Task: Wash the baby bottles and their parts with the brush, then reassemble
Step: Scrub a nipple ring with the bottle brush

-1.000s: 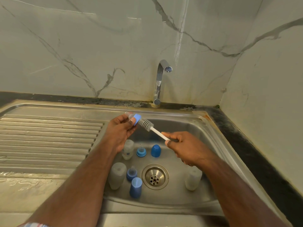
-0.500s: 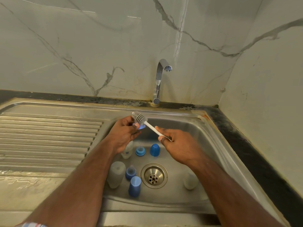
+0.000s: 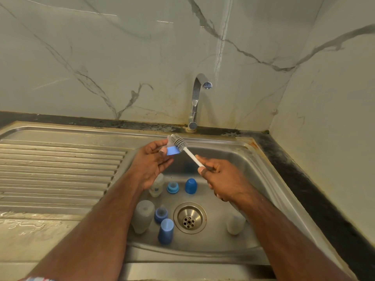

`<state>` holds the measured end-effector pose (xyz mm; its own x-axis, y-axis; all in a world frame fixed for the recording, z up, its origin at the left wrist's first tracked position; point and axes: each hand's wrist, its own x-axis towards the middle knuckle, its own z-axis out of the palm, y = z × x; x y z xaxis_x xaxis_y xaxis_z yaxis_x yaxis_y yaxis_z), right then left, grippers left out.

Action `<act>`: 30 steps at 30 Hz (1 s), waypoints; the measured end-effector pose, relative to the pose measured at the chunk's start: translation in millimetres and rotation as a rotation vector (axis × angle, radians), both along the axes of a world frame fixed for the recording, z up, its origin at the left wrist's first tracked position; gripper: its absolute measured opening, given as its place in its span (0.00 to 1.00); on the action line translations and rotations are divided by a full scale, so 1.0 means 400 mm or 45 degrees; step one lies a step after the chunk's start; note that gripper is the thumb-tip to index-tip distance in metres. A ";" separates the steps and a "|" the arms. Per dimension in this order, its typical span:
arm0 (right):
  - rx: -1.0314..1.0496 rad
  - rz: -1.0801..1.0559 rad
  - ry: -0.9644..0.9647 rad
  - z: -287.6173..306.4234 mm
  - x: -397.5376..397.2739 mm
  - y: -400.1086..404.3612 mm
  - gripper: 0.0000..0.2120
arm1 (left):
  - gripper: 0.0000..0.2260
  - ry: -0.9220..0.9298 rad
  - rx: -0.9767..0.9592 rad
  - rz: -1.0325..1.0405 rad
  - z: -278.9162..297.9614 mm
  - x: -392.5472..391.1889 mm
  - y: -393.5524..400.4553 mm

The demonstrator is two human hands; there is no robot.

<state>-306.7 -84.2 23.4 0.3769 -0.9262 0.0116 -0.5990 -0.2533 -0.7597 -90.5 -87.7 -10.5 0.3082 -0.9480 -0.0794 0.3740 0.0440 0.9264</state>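
My left hand (image 3: 151, 161) holds a blue collar with a clear teat (image 3: 172, 149) above the sink basin. My right hand (image 3: 222, 179) grips the white handle of the brush (image 3: 190, 154); its grey bristle head (image 3: 179, 141) lies against the teat. In the steel sink (image 3: 239, 159) stand three frosted bottles (image 3: 143, 216) (image 3: 156, 185) (image 3: 235, 223). Two blue caps (image 3: 190, 185) (image 3: 166, 231), a blue ring (image 3: 172, 187) and a blue collar with teat (image 3: 161, 213) sit around the drain (image 3: 190, 218).
A chrome tap (image 3: 196, 102) rises behind the basin with no water running. A ribbed steel draining board (image 3: 56, 175) lies to the left. Marble walls close off the back and the right, with a dark counter strip (image 3: 304, 179) along them.
The brush head slid from the right of the blue collar up onto the teat, and my right hand moved in toward the left hand. The parts in the basin stayed put.
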 end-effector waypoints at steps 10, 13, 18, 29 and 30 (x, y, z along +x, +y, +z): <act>-0.061 -0.036 0.105 -0.006 0.011 -0.009 0.21 | 0.11 -0.053 -0.010 -0.102 0.017 -0.013 0.015; -0.027 -0.045 -0.019 -0.005 0.003 -0.007 0.20 | 0.14 -0.049 -0.013 -0.145 0.011 -0.008 0.010; -0.029 -0.008 0.004 -0.001 0.018 -0.007 0.20 | 0.21 -0.015 0.015 -0.207 0.002 -0.007 0.006; 0.182 -0.042 -0.208 0.006 0.000 0.018 0.19 | 0.17 0.272 -0.073 -0.172 0.026 0.006 0.025; 0.175 -0.068 -0.182 0.003 0.004 0.015 0.19 | 0.17 0.288 -0.074 -0.182 0.029 0.002 0.028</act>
<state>-305.3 -78.1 24.6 0.3307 -0.9414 -0.0664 -0.4926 -0.1121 -0.8630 -89.5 -76.4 1.1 0.1514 -0.9856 -0.0749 0.5773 0.0267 0.8161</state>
